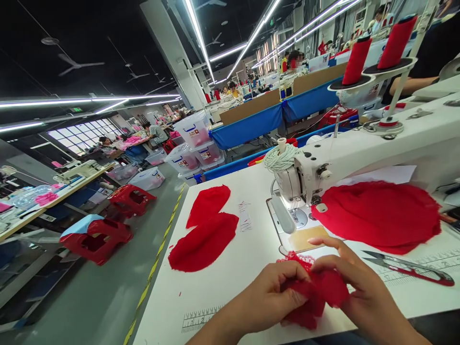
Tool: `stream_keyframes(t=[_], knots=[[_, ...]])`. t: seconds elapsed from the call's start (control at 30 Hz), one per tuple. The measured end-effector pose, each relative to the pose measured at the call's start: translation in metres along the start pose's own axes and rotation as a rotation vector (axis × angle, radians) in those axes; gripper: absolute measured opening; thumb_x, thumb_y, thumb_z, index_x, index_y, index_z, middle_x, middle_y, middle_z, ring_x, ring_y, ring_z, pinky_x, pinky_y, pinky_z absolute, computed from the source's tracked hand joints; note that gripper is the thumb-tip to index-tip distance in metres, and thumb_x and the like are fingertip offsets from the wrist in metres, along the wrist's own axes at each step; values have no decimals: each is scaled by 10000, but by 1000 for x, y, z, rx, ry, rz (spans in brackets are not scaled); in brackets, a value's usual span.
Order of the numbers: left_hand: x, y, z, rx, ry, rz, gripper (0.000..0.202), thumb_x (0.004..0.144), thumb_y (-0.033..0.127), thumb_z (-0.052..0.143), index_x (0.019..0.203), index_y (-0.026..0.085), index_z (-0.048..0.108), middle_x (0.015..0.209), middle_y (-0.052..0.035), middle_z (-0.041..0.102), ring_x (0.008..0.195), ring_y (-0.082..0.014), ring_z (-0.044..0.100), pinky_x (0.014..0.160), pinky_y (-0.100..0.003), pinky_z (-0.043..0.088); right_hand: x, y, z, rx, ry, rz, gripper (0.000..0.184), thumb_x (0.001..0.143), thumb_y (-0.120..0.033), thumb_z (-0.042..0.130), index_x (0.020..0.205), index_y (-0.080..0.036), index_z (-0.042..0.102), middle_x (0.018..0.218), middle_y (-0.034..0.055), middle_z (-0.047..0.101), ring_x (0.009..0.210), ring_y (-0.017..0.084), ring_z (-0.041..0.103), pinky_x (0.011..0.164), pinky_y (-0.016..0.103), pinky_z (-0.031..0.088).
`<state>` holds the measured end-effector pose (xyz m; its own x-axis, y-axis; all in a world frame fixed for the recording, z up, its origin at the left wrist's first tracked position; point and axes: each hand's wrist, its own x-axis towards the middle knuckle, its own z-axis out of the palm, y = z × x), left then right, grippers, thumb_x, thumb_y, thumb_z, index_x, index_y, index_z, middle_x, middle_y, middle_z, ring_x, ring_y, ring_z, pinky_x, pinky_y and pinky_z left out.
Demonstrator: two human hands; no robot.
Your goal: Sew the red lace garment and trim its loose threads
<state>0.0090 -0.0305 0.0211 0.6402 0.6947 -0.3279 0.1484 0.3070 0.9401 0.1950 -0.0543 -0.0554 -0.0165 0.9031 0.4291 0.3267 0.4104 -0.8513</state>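
Both hands grip a bunched piece of red lace-edged fabric (pixel 305 314) above the front of the white table. The thumb and curled fingers of my left hand (pixel 268 294) pinch its left side. My right hand (pixel 354 282) holds the other side, with its index finger stretched out toward a tan pad (pixel 307 238). Just beyond is the sewing machine (pixel 293 187), its needle area over a metal plate. Right of the needle lies a large red fabric piece (pixel 381 215). Thread snips (pixel 409 268) with red handles rest right of my right hand.
Two red fabric cutouts (pixel 204 242) lie on the table's left, near loose thread scraps (pixel 245 216). Red thread cones (pixel 397 42) stand at the upper right. Across the aisle are red stools (pixel 97 237); clear plastic bins (pixel 194 129) are stacked beyond the table. Other people work farther back.
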Motion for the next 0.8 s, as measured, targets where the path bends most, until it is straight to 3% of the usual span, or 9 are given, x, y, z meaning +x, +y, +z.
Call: stream_keyframes(t=[0.1,0.17,0.23,0.3,0.37,0.43,0.6,0.7,0.8], knots=[[-3,3,-10,108,-40,-6,392,846,545,627,751,184,504,676,44,438,589,-78,363,536,-203,294,4,-11,-2,340,-200,266,133,889,-331,537,823,-245,614,999,36,656,504,91,546,438,220,461],[-4,7,-13,257,-55,9,322,884,446,590,721,183,498,687,39,435,619,-91,368,560,-216,309,12,-14,-3,437,-328,324,258,925,-414,493,761,-226,556,859,19,637,512,103,538,462,232,474],[-5,8,-14,534,-7,140,216,912,312,547,740,183,535,717,17,492,658,-115,430,592,-235,360,22,-11,-5,372,-411,204,318,954,-414,452,711,-221,522,761,14,624,601,139,572,558,263,507],[-4,5,-16,926,138,451,162,925,182,504,788,178,591,784,-26,574,721,-146,499,635,-257,414,34,-3,-8,207,-425,-33,281,980,-307,412,734,-223,518,729,11,614,677,154,587,618,265,511],[1,-5,-19,1332,304,812,208,917,85,472,797,171,619,798,-53,608,722,-161,518,646,-275,444,44,10,-12,21,-406,-316,251,991,-182,356,812,-220,528,820,30,636,727,143,593,639,249,507],[9,-21,-25,1622,361,987,232,899,45,482,762,173,618,759,-44,605,693,-164,513,659,-287,469,53,25,-13,-114,-418,-523,267,982,-102,342,845,-217,541,883,43,643,751,134,588,642,237,495],[31,-50,-34,1596,423,779,175,885,76,460,796,169,578,753,-44,586,679,-176,537,614,-286,492,64,52,-10,-247,-476,-618,272,972,-100,409,826,-206,612,818,46,633,767,178,573,685,303,482],[39,-49,-30,1452,455,663,127,904,224,502,948,149,593,831,-68,631,749,-212,578,711,-367,534,66,56,-10,-284,-484,-636,244,970,-99,419,931,-196,639,902,74,666,880,212,593,762,352,481],[47,-45,-26,1438,545,575,194,925,187,434,1027,163,596,822,-62,658,727,-224,594,667,-374,521,66,55,-13,-304,-487,-614,270,929,-41,406,946,-193,628,949,85,681,904,215,602,745,344,479]])
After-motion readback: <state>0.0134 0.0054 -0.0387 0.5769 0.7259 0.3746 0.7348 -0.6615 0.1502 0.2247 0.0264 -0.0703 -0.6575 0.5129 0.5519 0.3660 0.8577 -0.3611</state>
